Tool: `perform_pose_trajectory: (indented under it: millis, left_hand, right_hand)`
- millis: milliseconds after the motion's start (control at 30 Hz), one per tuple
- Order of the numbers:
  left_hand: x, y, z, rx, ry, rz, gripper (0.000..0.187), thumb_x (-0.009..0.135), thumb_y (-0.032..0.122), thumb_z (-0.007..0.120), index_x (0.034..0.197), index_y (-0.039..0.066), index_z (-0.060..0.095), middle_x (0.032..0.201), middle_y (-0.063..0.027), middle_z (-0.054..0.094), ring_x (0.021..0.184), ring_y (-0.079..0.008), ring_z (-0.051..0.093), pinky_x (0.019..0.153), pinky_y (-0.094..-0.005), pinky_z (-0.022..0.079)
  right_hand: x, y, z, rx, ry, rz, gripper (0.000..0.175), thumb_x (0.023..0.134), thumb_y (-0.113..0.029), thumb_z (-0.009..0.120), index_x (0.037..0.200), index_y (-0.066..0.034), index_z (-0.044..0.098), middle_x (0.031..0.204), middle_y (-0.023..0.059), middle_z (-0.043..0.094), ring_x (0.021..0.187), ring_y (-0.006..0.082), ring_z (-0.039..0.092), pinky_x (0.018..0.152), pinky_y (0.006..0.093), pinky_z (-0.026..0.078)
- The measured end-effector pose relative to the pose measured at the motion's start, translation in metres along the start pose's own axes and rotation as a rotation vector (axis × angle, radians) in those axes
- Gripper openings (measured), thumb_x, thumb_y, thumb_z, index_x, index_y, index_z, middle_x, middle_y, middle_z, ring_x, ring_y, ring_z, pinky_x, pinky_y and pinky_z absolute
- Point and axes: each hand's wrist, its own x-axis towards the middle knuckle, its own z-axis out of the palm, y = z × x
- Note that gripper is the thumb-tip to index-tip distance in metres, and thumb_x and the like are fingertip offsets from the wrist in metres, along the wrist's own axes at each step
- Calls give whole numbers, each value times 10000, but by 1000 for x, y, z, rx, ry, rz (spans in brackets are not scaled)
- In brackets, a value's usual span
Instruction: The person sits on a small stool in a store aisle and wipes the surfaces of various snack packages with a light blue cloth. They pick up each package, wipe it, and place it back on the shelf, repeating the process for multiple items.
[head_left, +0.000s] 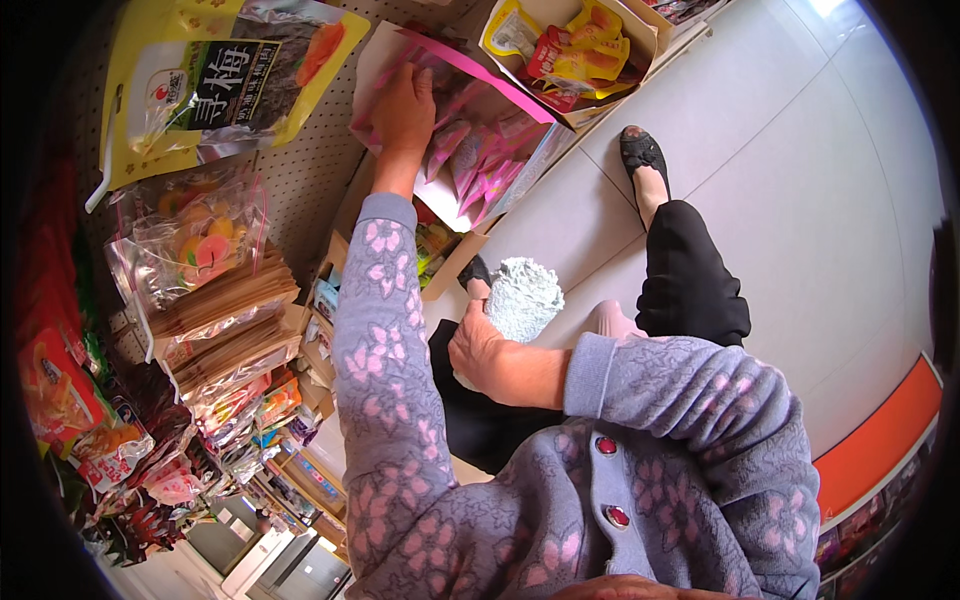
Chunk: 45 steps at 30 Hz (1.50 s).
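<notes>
My left hand (405, 112) reaches over the left part of an open pink-and-white cardboard box (517, 94) on the shelf. Its fingers are bent and partly hidden, so I cannot tell whether they grip the box. Several pink-wrapped packets (480, 161) lie inside that box. Lower down, in front of my body, my right hand (480, 341) is closed around a pale, fluffy cloth (525, 298), which sticks out beyond the fingers above the floor.
An open box of yellow and red snack packets (577, 52) stands beside the pink box. Hanging snack bags (225, 82) line a perforated metal panel (300, 180) at left. Below the pink box sits another cardboard box (454, 262). Tiled floor (787, 187) and an orange-edged shelf (881, 439) lie right.
</notes>
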Motion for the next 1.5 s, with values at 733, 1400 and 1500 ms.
perform_pose_trajectory:
  millis: [733,1400,1500]
  left_hand:
    - [4,-13,1,-39,-41,16,174,885,149,636,1034,59,625,962,-179,710,920,-396,680,786,-500,521]
    - [7,-3,-3,103,7,-103,157,905,126,595,1062,132,602,898,-120,715,880,-388,688,754,-506,523]
    - [3,-4,-2,169,-87,-40,154,904,122,603,1058,120,594,987,-120,700,950,-376,673,774,-492,522]
  right_hand:
    - [5,-2,5,79,194,34,331,891,-290,639,1100,-67,765,1069,91,747,1047,329,683,867,567,448]
    - [6,1,0,73,145,59,322,913,-243,603,1133,-65,758,1086,137,741,1050,394,673,881,622,445]
    - [6,1,-1,92,148,55,330,907,-247,609,1133,-58,757,1084,140,743,1040,391,677,878,608,450]
